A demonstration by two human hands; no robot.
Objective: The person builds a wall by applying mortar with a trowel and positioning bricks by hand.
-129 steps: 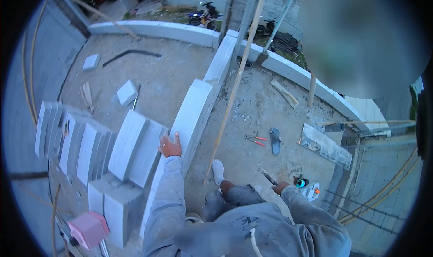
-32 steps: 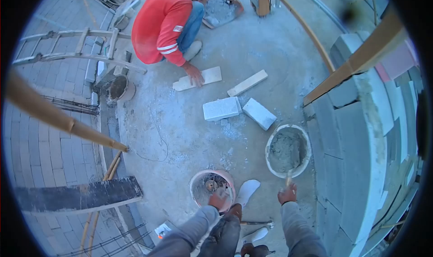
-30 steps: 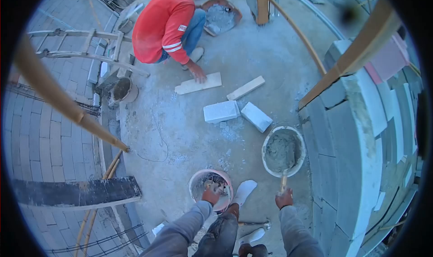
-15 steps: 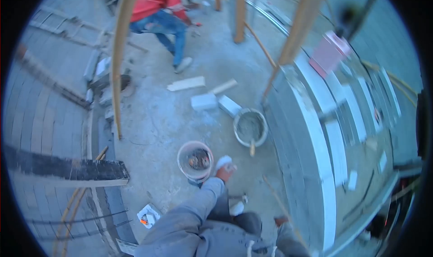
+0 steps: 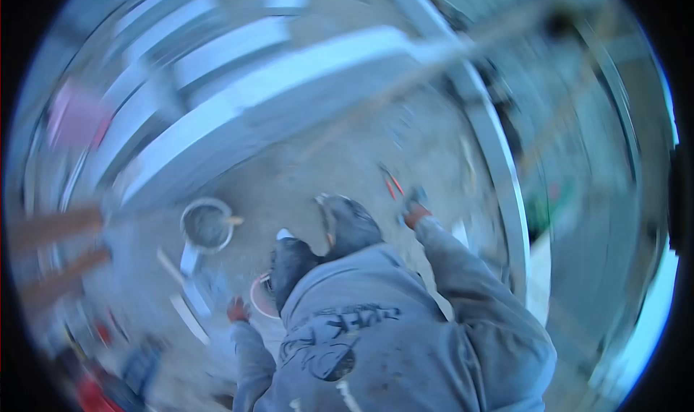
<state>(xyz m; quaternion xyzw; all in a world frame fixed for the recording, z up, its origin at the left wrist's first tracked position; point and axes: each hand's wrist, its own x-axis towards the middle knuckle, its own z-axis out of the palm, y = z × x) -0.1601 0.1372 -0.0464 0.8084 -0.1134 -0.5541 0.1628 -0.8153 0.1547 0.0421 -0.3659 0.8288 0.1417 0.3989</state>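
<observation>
My right hand (image 5: 416, 214) reaches down to the floor on the right. Its fingers are curled against a grey-blue thing (image 5: 417, 194), too blurred to name. Just beyond it lie red-handled pliers (image 5: 392, 183), apart from the hand. My left hand (image 5: 238, 309) hangs low on the left, beside the pink-rimmed bucket (image 5: 257, 298). Motion smears its fingers, and nothing in them can be made out. My body hides much of that bucket. Farther off on the left stands a round pail of grey mortar (image 5: 207, 226), with a wooden handle (image 5: 235, 220) at its rim.
A low block wall (image 5: 282, 87) curves across ahead, with white blocks (image 5: 231, 50) behind it. A pink container (image 5: 78, 116) is at the far left. Wooden posts (image 5: 61, 228) rise on the left. A person in red (image 5: 97, 394) is at the lower left. A pale wall edge (image 5: 506, 173) bounds the right.
My view has swung to the right, so the wall now lies ahead and the buckets at left. My right hand has come forward to the floor; my left hand has shifted left in view.
</observation>
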